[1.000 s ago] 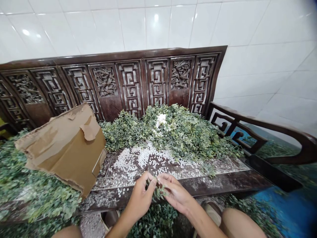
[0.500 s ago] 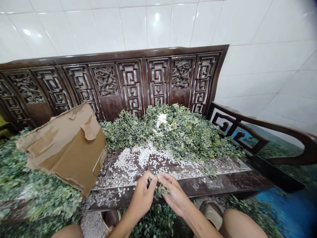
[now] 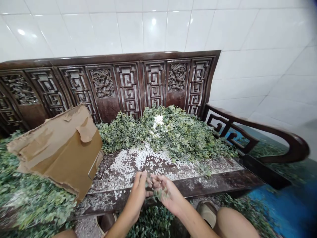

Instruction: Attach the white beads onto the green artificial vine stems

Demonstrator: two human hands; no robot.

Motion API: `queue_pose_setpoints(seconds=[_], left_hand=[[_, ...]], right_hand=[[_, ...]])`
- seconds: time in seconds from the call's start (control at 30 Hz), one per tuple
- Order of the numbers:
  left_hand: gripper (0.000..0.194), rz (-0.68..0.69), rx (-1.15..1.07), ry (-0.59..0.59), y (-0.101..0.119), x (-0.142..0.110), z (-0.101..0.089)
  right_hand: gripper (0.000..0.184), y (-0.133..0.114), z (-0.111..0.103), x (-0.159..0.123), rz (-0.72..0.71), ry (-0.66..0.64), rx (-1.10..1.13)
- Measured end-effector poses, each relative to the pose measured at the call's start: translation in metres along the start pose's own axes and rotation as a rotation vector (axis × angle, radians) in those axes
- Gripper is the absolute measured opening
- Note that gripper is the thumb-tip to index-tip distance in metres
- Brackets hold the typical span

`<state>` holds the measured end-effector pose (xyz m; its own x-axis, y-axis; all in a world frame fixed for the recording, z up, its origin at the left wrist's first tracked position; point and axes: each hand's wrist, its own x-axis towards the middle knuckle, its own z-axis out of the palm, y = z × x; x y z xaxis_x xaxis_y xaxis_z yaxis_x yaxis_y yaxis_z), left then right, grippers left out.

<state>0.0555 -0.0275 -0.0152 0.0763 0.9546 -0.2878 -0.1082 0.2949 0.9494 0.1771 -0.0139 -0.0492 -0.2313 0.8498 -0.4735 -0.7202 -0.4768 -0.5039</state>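
Observation:
Over the front edge of the wooden bench seat, my left hand (image 3: 139, 189) and my right hand (image 3: 171, 195) are close together. A small green leafy sprig (image 3: 158, 194) lies in the curled fingers of my right hand. My left thumb and fingers close on its upper end, though the exact grip is blurred. Just beyond my hands, many small white discs (image 3: 141, 158) are scattered over the dark seat. Behind them rises a large heap of green leafy sprigs (image 3: 190, 135), with a white cluster of discs (image 3: 158, 121) on top.
A torn cardboard piece (image 3: 66, 158) leans at left, with more foliage (image 3: 42, 195) around it. The carved bench back (image 3: 106, 107) stands against a tiled wall. A black flat object (image 3: 264, 172) lies by the armrest (image 3: 269, 129) at right. Foliage (image 3: 155, 221) lies below my hands.
My hands have come slightly apart at the fingertips, and the sprig has shifted within them. The whole view has moved a little, so the bench appears further left.

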Motion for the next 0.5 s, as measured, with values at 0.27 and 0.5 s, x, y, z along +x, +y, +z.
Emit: queue_pose_setpoints(seconds=[0.27, 0.5], left_hand=[[0.032, -0.176, -0.226, 0.174, 0.005, 0.001, -0.004], [0.043, -0.050, -0.075, 0.250, 0.002, 0.009, -0.010]], right_hand=[[0.020, -0.004, -0.013, 0.000, -0.106, 0.047, -0.041], [0.016, -0.005, -0.006, -0.010, -0.041, 0.024, -0.161]])
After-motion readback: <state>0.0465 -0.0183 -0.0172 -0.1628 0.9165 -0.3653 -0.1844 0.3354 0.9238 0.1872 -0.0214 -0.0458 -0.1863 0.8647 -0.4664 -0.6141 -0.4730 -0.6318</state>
